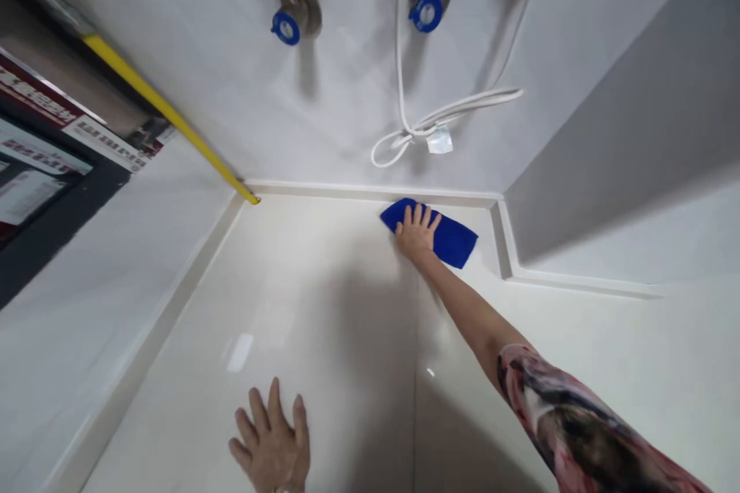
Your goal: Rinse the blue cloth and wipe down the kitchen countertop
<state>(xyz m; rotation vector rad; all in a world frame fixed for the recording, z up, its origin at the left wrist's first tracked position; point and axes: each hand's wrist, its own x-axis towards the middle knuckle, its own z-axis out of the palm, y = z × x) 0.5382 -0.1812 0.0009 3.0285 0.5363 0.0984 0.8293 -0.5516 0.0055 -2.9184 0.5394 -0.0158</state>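
Note:
A blue cloth [456,240] lies flat on the shiny white tiled floor [301,269], close to the back wall's skirting. My right hand [417,233] rests on its left part with the fingers spread, pressing it from above rather than gripping it. That arm reaches forward from the lower right in a patterned sleeve. Nearer to me, my left hand [273,439] is at the bottom of the view, palm down, fingers spread wide and nothing in it. It appears to lean on the floor.
Two valves with blue knobs [286,28] project from the back wall. A looped white cable [416,131] hangs between them and the floor. On the left, a yellow pipe [173,119] slants down to the corner beside a dark labelled unit [75,204]. A wall block [624,139] juts out at right.

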